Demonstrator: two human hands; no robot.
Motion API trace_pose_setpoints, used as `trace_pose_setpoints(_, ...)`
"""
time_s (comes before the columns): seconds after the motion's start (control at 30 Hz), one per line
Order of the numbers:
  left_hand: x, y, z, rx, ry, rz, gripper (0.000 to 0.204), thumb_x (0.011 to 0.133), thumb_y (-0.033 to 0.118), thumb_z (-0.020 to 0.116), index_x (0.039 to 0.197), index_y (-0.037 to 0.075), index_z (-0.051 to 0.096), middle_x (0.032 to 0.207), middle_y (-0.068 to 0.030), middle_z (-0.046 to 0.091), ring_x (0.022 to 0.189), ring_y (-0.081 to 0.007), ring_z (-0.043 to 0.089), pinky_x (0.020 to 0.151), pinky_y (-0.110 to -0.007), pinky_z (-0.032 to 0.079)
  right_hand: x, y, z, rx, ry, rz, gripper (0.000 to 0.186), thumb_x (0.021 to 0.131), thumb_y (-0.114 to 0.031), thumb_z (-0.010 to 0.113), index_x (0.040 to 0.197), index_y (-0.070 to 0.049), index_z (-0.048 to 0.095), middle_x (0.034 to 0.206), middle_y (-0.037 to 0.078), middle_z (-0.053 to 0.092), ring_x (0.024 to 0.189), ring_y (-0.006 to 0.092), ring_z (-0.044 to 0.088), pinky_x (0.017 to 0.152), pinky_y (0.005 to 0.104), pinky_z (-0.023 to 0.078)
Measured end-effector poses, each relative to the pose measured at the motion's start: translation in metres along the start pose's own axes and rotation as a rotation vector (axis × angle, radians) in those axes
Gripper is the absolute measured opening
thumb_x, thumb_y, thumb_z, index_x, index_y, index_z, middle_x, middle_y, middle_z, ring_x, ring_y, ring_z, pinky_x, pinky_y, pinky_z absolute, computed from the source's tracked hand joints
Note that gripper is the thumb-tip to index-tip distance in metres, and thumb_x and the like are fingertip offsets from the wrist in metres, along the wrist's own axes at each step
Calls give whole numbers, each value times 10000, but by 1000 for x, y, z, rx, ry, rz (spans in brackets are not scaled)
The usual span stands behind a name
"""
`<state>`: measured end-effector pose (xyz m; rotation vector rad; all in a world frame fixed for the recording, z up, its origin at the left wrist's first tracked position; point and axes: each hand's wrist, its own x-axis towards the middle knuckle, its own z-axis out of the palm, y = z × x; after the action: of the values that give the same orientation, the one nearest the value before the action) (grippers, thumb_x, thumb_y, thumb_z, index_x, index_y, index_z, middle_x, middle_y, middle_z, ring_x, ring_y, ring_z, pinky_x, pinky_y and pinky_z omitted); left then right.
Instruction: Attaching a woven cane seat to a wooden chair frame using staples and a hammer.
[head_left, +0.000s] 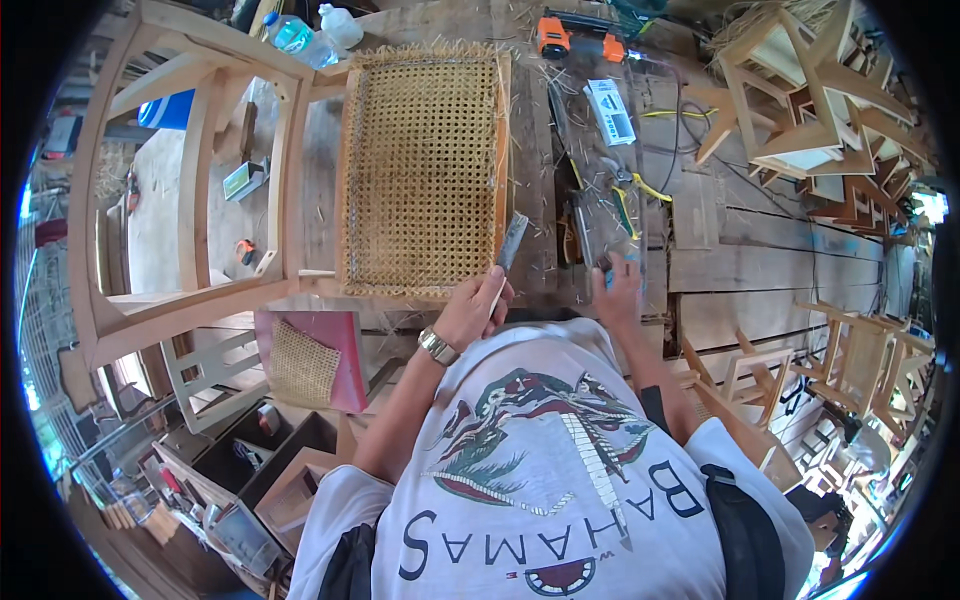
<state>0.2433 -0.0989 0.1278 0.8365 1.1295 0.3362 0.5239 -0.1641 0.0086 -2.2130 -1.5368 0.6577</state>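
A cane webbing panel [425,170] in a wooden frame lies on the bench in front of me, with frayed strands along its far edge. My left hand [472,312], wearing a metal watch, is closed around a flat grey metal blade [514,240] at the panel's near right corner. The blade points up and away, beside the frame's right edge. My right hand [618,288] is at the near edge of the bench, right of the panel. Its fingers are curled by a small dark thing [604,264], whose kind I cannot make out. Pliers with yellow handles [628,186] lie beyond that hand.
An orange-and-black power tool [553,38] and a white-and-blue box [610,112] lie farther back. The panel joins a pale wooden chair frame [290,170] on the left. Bottles [292,36] stand behind. Cane scraps litter the bench. More chair frames [800,95] are stacked at the right.
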Motion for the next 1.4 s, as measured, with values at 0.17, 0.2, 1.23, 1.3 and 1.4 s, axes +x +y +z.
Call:
trace_pose_setpoints(0.17,10,-5,23,-2,16,-35,532,1033,484,361,866,23,566,564,-9,516,424,-77,434,400,-231,339,-2,29,-20,-359,-36,116,572,857,-339,669,1356,-128,485,1244,197,472,1141,420,476,963,510,412)
trace_pose_setpoints(0.2,12,-3,29,8,11,-35,530,1029,490,371,866,25,567,563,-7,512,426,-77,437,399,-233,343,0,37,-17,-358,-32,123,572,857,-339,669,1356,-128,485,1244,197,472,1141,420,476,963,510,412)
trace_pose_setpoints(1.23,-71,-41,-35,-195,423,-86,430,1030,409,449,830,47,565,552,6,497,439,-63,428,411,-231,316,125,-114,-68,604,-194,63,314,867,-178,721,1102,-62,547,931,128,642,895,256,659,695,402,534)
trace_pose_setpoints(1.3,-87,-48,-43,-253,473,-116,433,1032,421,438,810,64,543,520,12,475,396,-52,375,374,-224,271,180,-168,-60,284,-63,-339,313,837,-119,717,1094,-68,547,914,156,640,911,271,666,706,401,520)
trace_pose_setpoints(1.4,-97,-58,-59,-321,498,-109,442,1031,434,437,809,67,545,516,17,470,397,-54,380,375,-224,272,255,-228,-33,273,-31,-667,336,805,-24,654,1116,-99,553,1009,168,654,965,339,656,760,426,527)
